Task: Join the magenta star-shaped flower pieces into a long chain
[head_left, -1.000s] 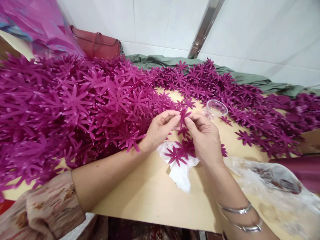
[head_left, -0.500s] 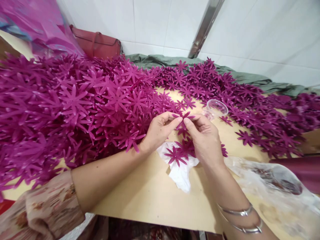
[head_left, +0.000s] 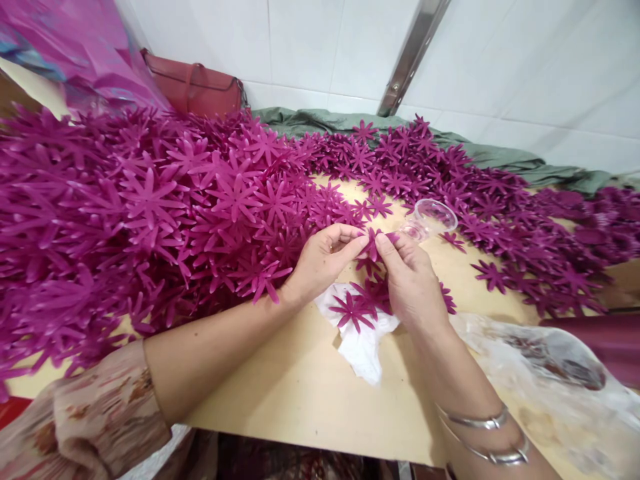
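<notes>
Both hands pinch one magenta star-shaped artificial flower piece (head_left: 373, 247) between thumbs and fingers, above the table. My left hand (head_left: 327, 257) is closed on its left petals, and my right hand (head_left: 413, 273) is closed on its right petals. Fingertips cover part of the piece. Just below, several similar flower pieces (head_left: 353, 312) lie on a crumpled white tissue (head_left: 361, 357). A clear plastic cup (head_left: 435, 217) lies behind my right hand, apart from it. To the left a large heap of magenta flower pieces (head_left: 150, 200) reaches close to my left forearm.
More flower pieces (head_left: 400, 160) pile along the back and right of the tan table (head_left: 280, 393). A clear plastic bag (head_left: 545, 380) lies at the right. Green cloth (head_left: 500, 157) and a red handbag (head_left: 193, 83) sit by the tiled wall, near a pink plastic sheet (head_left: 85, 47).
Both hands have shifted slightly to the right with the flower piece. Its petals look more folded together between the fingers now. The things on the table stay in place.
</notes>
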### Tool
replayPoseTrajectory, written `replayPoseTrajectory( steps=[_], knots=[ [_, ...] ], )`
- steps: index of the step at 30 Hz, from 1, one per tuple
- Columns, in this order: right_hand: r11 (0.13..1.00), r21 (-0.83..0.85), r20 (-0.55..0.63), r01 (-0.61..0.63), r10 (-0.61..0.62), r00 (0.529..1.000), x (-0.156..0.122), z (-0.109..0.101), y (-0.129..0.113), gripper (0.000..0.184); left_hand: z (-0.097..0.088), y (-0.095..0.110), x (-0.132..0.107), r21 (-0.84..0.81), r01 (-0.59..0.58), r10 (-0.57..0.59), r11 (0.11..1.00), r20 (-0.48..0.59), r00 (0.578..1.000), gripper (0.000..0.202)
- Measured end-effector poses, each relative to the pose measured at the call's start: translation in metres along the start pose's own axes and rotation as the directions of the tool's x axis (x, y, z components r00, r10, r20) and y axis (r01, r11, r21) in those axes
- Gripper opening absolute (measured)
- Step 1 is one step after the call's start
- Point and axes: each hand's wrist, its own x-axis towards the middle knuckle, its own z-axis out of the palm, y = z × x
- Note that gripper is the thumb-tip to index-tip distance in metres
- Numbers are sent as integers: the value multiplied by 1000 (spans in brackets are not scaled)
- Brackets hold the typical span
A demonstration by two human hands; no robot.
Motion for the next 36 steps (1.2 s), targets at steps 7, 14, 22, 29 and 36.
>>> replayPoseTrajectory(
  steps=[7,14,22,29,36],
  knots=[
    [998,-29,41,53,-52,998,0,0,0,39,-1,-6,1,47,-96,99,994,-55,994,29],
    [989,136,58,-65,58,997,4,-3,7,38,-7,-6,2,237,-208,205,949,38,978,13],
    [978,207,31,-20,14,999,8,1,4,53,-1,-3,-2,94,-154,158,984,-27,987,21],
    [978,21,-202,205,-197,959,12,-7,3,41,-7,-5,2,233,-276,346,932,-354,869,14],
    [932,-232,-84,280,-306,948,6,-3,-1,21,-5,2,-5,549,-376,573,746,-242,783,28]
  ],
)
